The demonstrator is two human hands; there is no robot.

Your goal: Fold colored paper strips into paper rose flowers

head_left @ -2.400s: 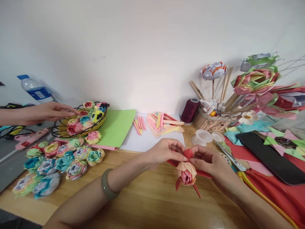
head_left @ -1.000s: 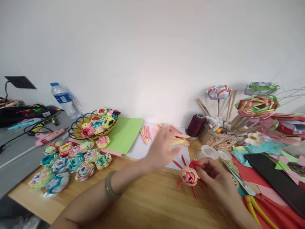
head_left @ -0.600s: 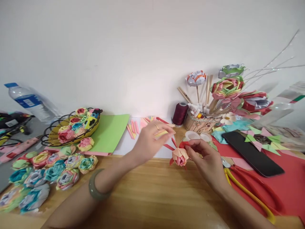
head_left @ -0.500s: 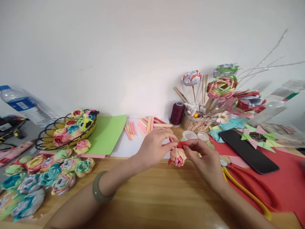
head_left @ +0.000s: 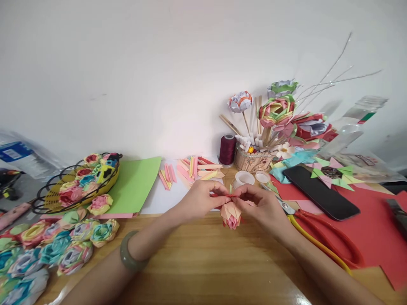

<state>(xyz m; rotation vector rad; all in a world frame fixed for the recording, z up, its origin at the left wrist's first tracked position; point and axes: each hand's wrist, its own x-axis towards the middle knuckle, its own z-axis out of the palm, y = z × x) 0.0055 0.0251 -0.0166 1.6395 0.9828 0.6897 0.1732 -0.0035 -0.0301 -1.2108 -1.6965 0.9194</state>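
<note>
step: looks like fitting red paper (head_left: 233, 196) onto the peach-pink flower (head_left: 231, 213), 5 o'clock from centre | grip: left hand (head_left: 203, 200) + right hand (head_left: 258, 204) both pinching red paper | next: prob wants a gentle press tbh

A peach-and-pink paper flower (head_left: 231, 214) tilts bloom-down, red paper (head_left: 233, 196) at its base.

My left forearm (head_left: 104, 271) slants up from the lower left and my right forearm (head_left: 324, 264) from the lower right, the two converging in front of me. My left grip (head_left: 197, 201) shows the back of the hand, its thumb pressed toward bent fingers in a pinch. My right grip (head_left: 260, 207) mirrors it, thumb drawn in beneath curled fingers. The fingertips of both lie close beside each other, both wrists nearly straight.
</note>
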